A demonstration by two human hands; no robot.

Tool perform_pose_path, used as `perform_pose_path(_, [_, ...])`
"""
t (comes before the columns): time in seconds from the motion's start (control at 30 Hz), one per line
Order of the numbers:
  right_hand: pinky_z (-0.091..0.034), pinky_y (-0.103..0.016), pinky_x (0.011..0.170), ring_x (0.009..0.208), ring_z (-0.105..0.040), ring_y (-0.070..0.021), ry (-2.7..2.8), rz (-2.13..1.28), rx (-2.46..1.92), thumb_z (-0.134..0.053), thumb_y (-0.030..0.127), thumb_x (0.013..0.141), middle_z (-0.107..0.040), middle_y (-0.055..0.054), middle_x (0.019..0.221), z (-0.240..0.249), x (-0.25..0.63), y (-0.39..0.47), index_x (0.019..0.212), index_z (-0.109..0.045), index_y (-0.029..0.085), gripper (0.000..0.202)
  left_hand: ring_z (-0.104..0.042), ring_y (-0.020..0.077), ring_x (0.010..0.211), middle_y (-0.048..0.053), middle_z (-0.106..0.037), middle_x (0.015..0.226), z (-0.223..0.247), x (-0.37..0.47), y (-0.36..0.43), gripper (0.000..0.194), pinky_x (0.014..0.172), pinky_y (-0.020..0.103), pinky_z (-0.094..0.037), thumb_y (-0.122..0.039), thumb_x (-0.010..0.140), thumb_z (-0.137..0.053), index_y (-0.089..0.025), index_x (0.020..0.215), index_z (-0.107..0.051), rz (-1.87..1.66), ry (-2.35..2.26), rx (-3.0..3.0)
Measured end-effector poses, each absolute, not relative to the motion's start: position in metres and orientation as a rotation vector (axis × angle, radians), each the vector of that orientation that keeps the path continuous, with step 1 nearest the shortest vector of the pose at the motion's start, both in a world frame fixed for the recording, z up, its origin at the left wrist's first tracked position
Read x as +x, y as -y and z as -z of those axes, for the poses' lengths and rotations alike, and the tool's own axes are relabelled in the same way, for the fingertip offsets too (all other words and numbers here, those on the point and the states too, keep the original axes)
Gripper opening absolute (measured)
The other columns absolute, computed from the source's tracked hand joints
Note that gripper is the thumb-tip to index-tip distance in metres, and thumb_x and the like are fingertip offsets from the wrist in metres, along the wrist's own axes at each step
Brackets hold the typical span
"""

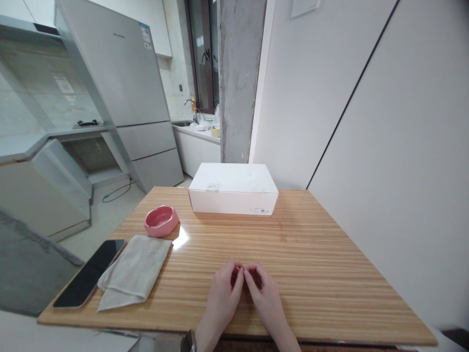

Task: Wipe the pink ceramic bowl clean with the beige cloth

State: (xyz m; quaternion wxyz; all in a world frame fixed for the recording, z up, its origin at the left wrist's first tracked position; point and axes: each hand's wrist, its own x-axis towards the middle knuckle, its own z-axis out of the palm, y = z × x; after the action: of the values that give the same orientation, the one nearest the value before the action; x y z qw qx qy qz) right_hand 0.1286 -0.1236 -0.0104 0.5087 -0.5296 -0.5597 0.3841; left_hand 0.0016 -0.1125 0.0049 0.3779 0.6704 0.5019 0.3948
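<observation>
My left hand [225, 285] and my right hand [263, 285] meet over the front middle of the wooden table [311, 274]. Each has its thumb and fingers pinched together, and the fingertips of both touch or nearly touch. Whatever they may hold is hidden or too small to make out. To the left of my hands lies a folded grey-beige cloth [137, 271]. Beyond it stands a pink ashtray-like dish [161, 221]. A closed white box [233, 201] sits at the far edge of the table, straight ahead of my hands.
A dark flat phone-like slab [90, 276] lies along the left table edge, partly under the cloth. White wall panels [403, 146] rise close on the right. Behind the table are a grey fridge [120, 73], a concrete pillar [240, 83] and a sink counter [200, 134].
</observation>
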Motion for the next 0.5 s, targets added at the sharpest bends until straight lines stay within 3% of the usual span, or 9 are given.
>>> perform_pose_path(0.5, [-0.052,-0.032,0.075,0.079,-0.067,-0.0228,1.363,-0.969,-1.262,-0.052,0.042,0.09,-0.071,-0.008,0.086,0.0102,0.1285,0.1235,0.083,-0.063,0.022,0.025,-0.063,0.0189,0.077,0.005,-0.068,0.082,-0.0041,0.0024,0.1119,0.022,0.072,0.028,-0.045,-0.031,0.094,-0.043,-0.02,0.088,-0.062,-1.008,-1.288,1.714])
